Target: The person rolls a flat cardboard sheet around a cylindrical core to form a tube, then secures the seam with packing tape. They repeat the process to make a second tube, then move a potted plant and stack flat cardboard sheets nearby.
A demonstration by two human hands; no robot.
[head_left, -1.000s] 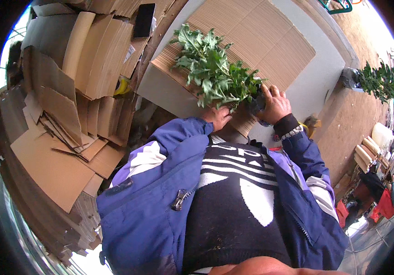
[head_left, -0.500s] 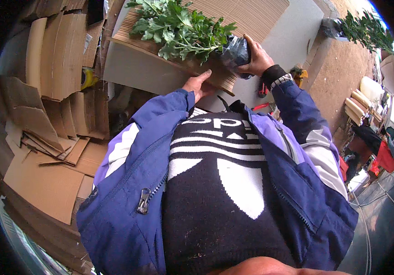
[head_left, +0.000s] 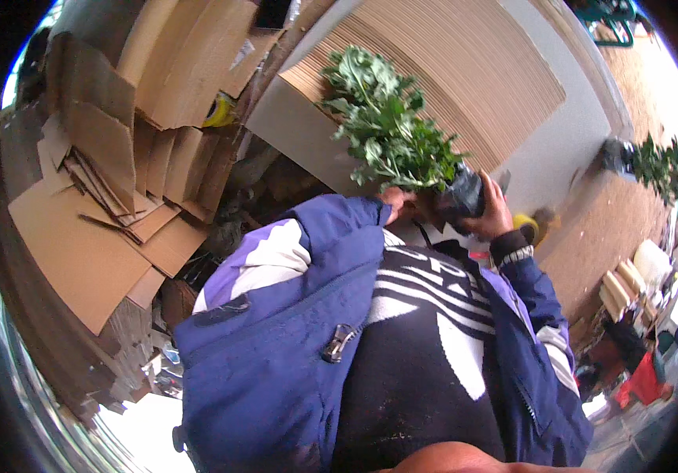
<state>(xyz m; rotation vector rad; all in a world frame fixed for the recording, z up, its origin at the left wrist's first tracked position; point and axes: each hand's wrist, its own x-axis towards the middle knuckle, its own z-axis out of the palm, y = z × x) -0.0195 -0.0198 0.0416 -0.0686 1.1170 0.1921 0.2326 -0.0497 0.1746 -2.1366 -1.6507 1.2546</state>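
A leafy green plant bunch (head_left: 394, 118) lies across the corrugated cardboard, its leaves pointing away to the left. Black plastic wraps its base (head_left: 462, 197), and my right hand (head_left: 495, 211) is closed round that wrapped end. Just left of the base, close to my body, my left hand (head_left: 395, 202) is beside the lower leaves. Its fingers are partly hidden and blurred, so I cannot tell whether they grip anything. Under the plant is a wide stack of corrugated cardboard sheets (head_left: 465, 59) on a pale grey work surface (head_left: 295, 134).
Folded cardboard pieces (head_left: 189, 63) crowd the left side, with flat sheets (head_left: 79, 244) lower down. A yellow tape roll (head_left: 219, 110) sits among them. Another wrapped plant (head_left: 666, 167) lies at the far right. Something yellow (head_left: 526, 229) is beside my right wrist.
My view has turned, shifting the scene. The plant and my right hand have come nearer my body. My left hand, earlier with its thumb stretched out, is now by the lower leaves.
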